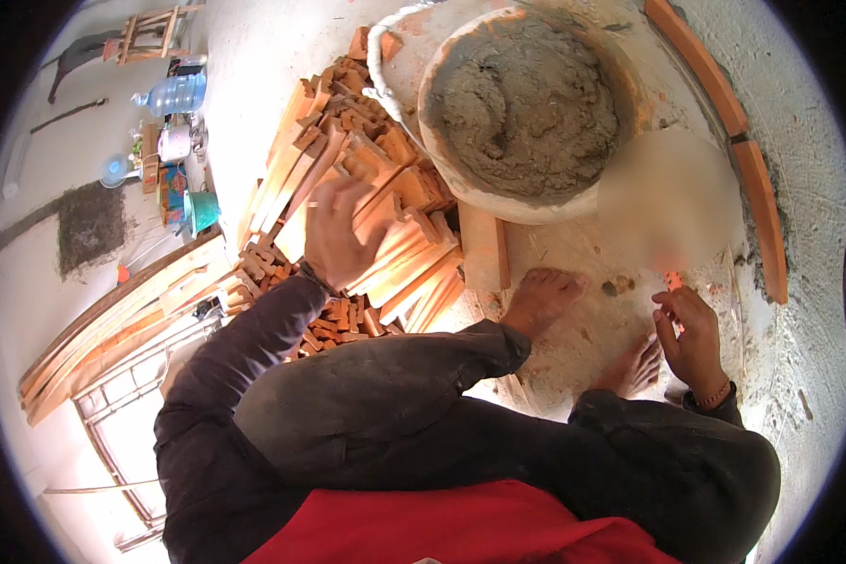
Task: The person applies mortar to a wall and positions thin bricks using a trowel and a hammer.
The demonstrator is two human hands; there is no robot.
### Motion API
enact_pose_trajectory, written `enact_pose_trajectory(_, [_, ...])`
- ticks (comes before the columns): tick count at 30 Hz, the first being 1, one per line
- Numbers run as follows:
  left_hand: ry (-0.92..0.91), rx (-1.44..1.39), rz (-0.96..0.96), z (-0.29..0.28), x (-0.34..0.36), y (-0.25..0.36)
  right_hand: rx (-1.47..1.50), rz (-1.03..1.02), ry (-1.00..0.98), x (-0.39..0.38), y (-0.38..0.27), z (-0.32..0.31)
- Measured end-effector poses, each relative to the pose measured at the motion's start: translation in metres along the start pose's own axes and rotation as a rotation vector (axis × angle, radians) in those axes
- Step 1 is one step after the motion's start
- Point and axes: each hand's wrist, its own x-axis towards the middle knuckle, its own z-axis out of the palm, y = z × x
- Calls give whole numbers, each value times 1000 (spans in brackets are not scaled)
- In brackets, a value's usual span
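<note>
Risk noted, nearest first: right hand (694, 340) pinches a small orange piece (672, 281) in its fingers beside bare feet (547, 296); dropped, it strikes toes. Farther, left hand (336, 235), fingers spread, presses the loose tile stack (367, 207); slippage likely. Mortar tub (526, 103) beyond.

Head-worn fisheye, looking steeply down, close
</note>
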Motion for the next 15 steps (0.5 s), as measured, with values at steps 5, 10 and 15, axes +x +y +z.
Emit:
enact_pose_trajectory(5, [59, -89, -207, 14, -13, -46, 25, 37, 16, -7, 11, 3])
enact_pose_trajectory(10, [53, -508, -153, 31, -56, -82, 11, 6, 11, -2, 5, 2])
enact_pose_trajectory(15, [74, -519, -309, -60, -27, -58, 92, 43, 84, -9, 17, -6])
